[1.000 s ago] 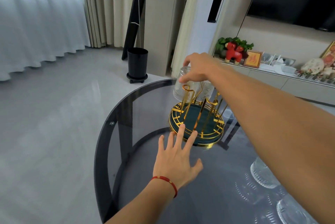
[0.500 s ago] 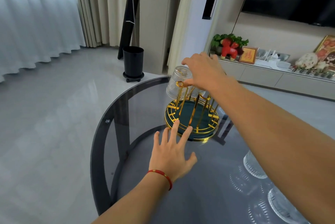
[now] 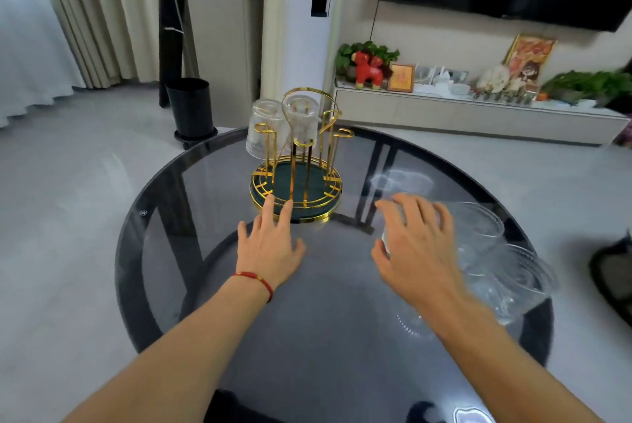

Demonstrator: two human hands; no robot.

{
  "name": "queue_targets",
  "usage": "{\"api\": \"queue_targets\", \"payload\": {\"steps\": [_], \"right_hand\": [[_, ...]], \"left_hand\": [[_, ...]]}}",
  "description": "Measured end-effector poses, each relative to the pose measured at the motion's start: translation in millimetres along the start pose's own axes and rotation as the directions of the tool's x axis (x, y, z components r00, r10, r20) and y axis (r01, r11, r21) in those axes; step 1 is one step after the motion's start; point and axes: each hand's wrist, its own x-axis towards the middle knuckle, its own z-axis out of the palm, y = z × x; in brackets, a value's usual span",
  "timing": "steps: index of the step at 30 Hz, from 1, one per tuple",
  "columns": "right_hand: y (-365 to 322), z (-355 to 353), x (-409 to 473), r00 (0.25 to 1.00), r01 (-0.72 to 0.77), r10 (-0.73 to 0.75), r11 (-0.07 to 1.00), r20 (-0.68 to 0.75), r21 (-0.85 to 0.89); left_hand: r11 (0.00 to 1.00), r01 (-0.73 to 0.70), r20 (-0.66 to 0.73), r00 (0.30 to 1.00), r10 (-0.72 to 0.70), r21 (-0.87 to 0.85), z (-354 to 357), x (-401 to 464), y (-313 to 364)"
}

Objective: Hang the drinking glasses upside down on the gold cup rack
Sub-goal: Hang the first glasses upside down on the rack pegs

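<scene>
The gold cup rack (image 3: 297, 183) with a dark green base stands at the far middle of the round glass table (image 3: 325, 320). Two clear glasses hang upside down on its back-left prongs, one (image 3: 265, 130) beside the other (image 3: 302, 121). My left hand (image 3: 268, 244) lies flat on the table, fingertips touching the rack's front rim. My right hand (image 3: 413, 244) is spread over a blurred glass (image 3: 385, 238) right of the rack, its fingers apart. More loose glasses stand to the right, one (image 3: 478, 227) close by and one (image 3: 519, 275) near the edge.
Another blurred glass (image 3: 403, 181) stands just beyond my right hand. The table's right edge runs close behind the loose glasses. A black bin (image 3: 191, 108) stands on the floor beyond the table, and a low cabinet (image 3: 478, 114) with ornaments lines the far wall.
My right hand let go of the glass now hanging on the rack and swung back right and down over the loose glasses. My left hand stayed at the rack's base.
</scene>
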Motion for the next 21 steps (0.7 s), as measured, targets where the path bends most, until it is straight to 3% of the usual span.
{"api": "queue_targets", "payload": {"steps": [4, 7, 10, 17, 21], "right_hand": [[15, -1, 8, 0.978, -0.171, 0.179, 0.981, 0.104, -0.089], [23, 6, 19, 0.935, -0.234, 0.280, 0.948, 0.217, -0.215], [26, 13, 22, 0.918, -0.262, 0.325, 0.927, 0.228, -0.268], [23, 12, 25, 0.960, -0.213, 0.240, 0.960, 0.143, -0.182], [8, 6, 22, 0.992, -0.092, 0.086, 0.994, 0.087, 0.065]], "left_hand": [[0.998, -0.012, -0.009, 1.000, 0.012, -0.065, -11, -12, 23], [0.977, -0.082, -0.033, 0.996, 0.077, -0.194, -18, -15, 35], [0.939, -0.133, -0.056, 0.991, 0.122, -0.317, -19, -17, 41], [0.910, -0.199, -0.072, 0.980, 0.185, -0.364, -18, -17, 44], [0.889, -0.220, -0.003, 0.971, 0.238, -0.401, -13, -20, 50]]}}
